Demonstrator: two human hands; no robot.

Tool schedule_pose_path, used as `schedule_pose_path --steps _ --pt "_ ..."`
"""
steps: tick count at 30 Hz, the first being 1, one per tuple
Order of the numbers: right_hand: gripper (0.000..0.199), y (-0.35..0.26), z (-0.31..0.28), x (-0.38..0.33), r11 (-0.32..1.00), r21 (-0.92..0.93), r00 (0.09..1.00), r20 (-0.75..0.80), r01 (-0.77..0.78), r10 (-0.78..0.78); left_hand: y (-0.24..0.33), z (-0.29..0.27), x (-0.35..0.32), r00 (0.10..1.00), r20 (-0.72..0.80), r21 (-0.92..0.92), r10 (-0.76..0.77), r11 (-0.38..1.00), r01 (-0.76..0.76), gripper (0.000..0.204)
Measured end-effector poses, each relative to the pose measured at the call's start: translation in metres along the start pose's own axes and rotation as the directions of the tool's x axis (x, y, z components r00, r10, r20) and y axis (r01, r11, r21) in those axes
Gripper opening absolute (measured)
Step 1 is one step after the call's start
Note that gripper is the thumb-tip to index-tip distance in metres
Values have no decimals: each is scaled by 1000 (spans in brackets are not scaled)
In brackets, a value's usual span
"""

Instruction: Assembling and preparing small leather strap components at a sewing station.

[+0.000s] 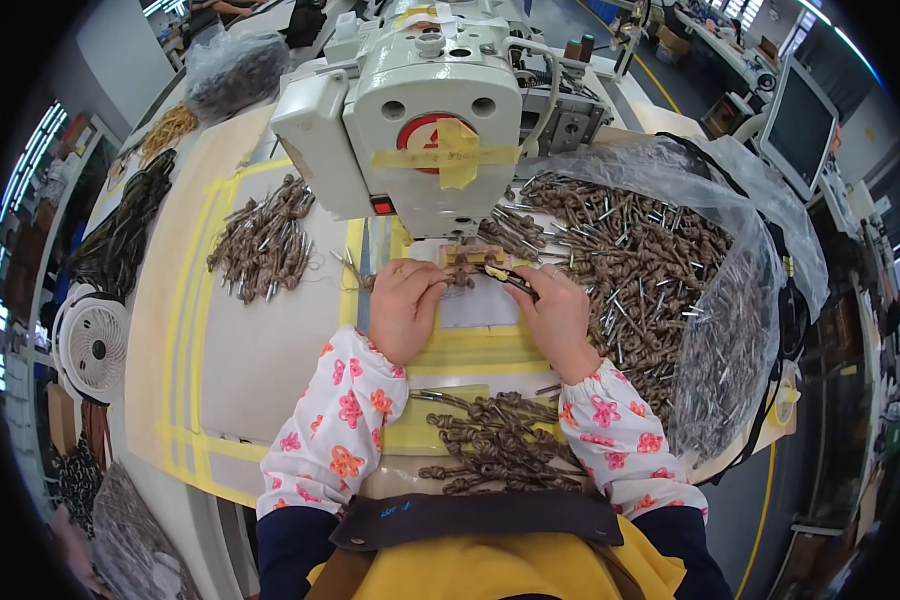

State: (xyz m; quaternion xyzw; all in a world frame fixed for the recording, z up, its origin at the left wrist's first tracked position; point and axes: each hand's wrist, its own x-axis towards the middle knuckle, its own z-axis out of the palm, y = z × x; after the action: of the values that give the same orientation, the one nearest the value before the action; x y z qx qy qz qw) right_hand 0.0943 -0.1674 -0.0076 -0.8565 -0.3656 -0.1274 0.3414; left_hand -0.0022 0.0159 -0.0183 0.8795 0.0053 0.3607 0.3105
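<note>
Left hand (407,308) pinches brown knotted cord (460,277), fingertips together. Right hand (560,312) grips black tool (515,282), fingers curled.

White sewing machine (430,110), one; left hand (407,308) pinches brown knotted cord (460,278); right hand (560,312) holds small black tool (518,284); heaped brown cords (650,250), clear plastic bag (725,350) around.

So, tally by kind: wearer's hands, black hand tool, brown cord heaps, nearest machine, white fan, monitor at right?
Hands: 2 (left hand, right hand)
Black hand tool: 1
Brown cord heaps: 3 (left heap, front heap, right heap, counting the strands running into it)
Machine: 1
Fan: 1
Monitor: 1
Total: 9
</note>
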Motion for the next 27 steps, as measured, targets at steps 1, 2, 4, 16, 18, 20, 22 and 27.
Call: schedule_pose_path --steps 1,2,4,16,18,20,22,27 --pt "22 1 0 0 1000 9 1000 -5 7 -7 -1 -1 0 1000 5 -2 2 1000 -2 12" --pt "21 1 0 0 1000 20 1000 -9 14 -14 -3 -5 0 1000 3 53 2 999 -2 11" --pt "22 4 -2 1 999 46 998 -62 10 -7 -13 -15 0 1000 6 108 -1 994 0 9" --pt "30 -11 3 5 999 28 999 36 40 -41 -32 -48 6 998 -52 59 -30 998 33 8" --pt "28 -9 12 9 997 40 998 -8 64 -64 -31 -49 7 999 -29 47 -16 999 18 8" --pt "27 -5 16 12 995 48 995 -50 90 -87 -33 -49 9 1000 -7 33 -4 999 5 8" --pt "25 -3 16 16 993 50 994 -32 104 -103 -35 -48 14 998 -40 -51 -43 998 41 7" --pt "21 -4 -11 14 997 43 995 -85 63 -59 -95 -81 2 965 -255 353 -58 924 149 5"
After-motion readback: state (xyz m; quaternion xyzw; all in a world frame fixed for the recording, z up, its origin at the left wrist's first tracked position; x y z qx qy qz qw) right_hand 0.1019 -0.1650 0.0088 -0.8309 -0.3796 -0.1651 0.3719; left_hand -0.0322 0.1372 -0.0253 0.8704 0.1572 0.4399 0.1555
